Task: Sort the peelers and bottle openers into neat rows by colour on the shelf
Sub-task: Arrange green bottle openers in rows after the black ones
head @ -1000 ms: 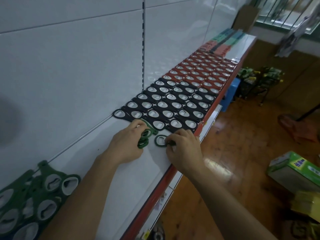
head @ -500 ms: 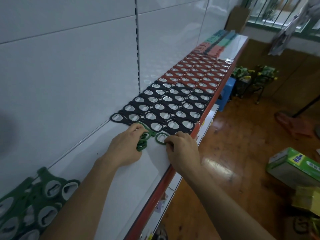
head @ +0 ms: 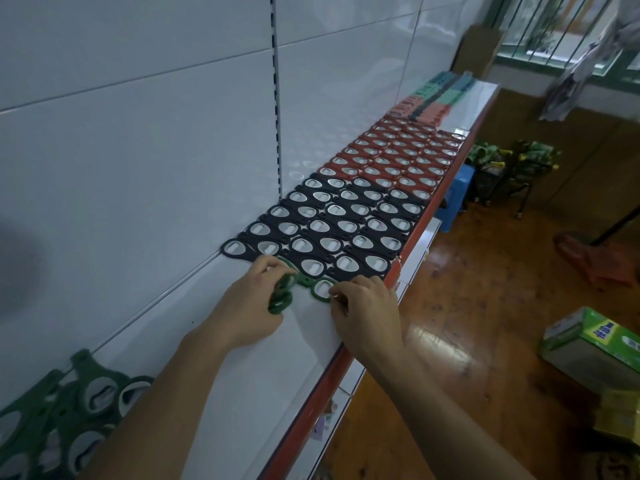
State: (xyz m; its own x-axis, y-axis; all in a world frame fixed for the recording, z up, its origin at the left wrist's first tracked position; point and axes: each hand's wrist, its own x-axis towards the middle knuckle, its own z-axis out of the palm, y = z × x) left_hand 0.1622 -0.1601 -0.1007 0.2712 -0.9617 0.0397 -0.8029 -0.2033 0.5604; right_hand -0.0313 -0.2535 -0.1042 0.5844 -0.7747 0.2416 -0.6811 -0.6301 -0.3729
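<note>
Two green openers point(head: 313, 285), metal-lined oval holes

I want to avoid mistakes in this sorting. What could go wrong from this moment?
The green opener that the right hand pinches lies near the shelf's red front edge; a slip might drop it to the floor.
It sits close beside the black rows; a push could knock them crooked.
The left hand grips several spare green openers; one might slide out.
</note>
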